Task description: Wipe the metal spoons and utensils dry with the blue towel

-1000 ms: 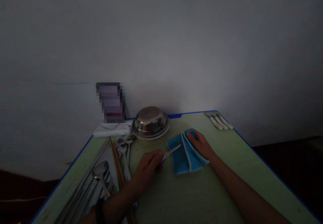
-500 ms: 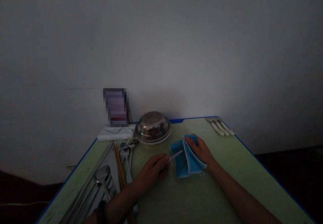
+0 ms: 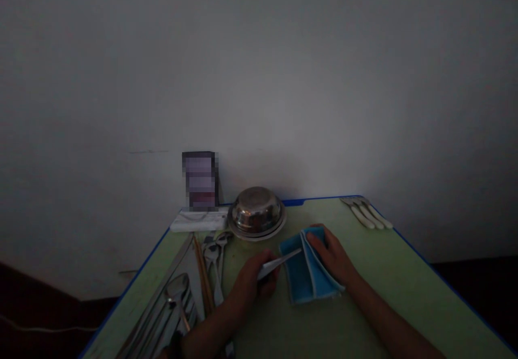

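Note:
My left hand [image 3: 256,280] is closed around a slim pale utensil [image 3: 279,263], whose tapering end points up and right towards the cloth. Its other end is hidden in my fingers, and the kind cannot be made out in the dim light. A folded blue cloth [image 3: 299,278] with a light edge hangs from my right hand [image 3: 329,253], pinched between thumb and fingers. The cloth is draped open towards the utensil's tip; whether they touch is unclear.
An upturned metal bowl [image 3: 259,210] sits at the back. Forks with pale handles [image 3: 366,216] lie far right. On the left are spoons [image 3: 212,253], chopsticks [image 3: 203,272], a ladle [image 3: 177,289] and several knives [image 3: 156,316]. Behind stands a blurred screen [image 3: 201,181] on a white block [image 3: 198,219].
The whole view has shifted, so things appear lower and further right. My left hand has turned slightly, and more of the utensil shows. The cloth stays in my right hand.

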Demonstrator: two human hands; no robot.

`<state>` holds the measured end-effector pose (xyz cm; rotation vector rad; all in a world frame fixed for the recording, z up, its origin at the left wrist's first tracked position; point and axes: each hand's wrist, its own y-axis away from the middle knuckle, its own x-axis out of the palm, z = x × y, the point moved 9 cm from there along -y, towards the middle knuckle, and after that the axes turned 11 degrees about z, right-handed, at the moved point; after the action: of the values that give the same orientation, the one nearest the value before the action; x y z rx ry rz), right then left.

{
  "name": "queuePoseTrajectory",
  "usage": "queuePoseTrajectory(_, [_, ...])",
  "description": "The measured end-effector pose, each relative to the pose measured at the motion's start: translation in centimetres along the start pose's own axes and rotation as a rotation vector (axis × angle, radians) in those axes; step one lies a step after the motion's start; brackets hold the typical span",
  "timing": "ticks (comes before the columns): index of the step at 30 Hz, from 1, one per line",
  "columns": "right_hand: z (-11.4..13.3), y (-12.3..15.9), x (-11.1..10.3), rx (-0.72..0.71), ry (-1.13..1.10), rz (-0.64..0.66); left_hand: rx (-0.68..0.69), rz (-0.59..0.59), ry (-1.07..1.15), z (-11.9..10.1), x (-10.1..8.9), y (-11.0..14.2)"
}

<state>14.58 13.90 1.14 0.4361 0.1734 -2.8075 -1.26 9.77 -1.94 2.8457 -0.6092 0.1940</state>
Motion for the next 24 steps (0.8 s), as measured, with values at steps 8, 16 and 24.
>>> queuePoseTrajectory(8, [-0.8,-0.4,0.3,-0.015,-0.048,0.032,0.009,-0.011,-0.059,0.5,-0.5,-0.3])
queuePoseTrajectory(16, [-2.7,-0.5,-1.6,-0.013,-0.075,-0.111,-0.001,0.145,-0.271,1.0,1.5,-0.2])
queuePoseTrajectory(24, [-1.7,-0.2,-1.7,-0.029,0.003,-0.035,0.031,0.159,-0.521,0.3,3.0,-0.4])
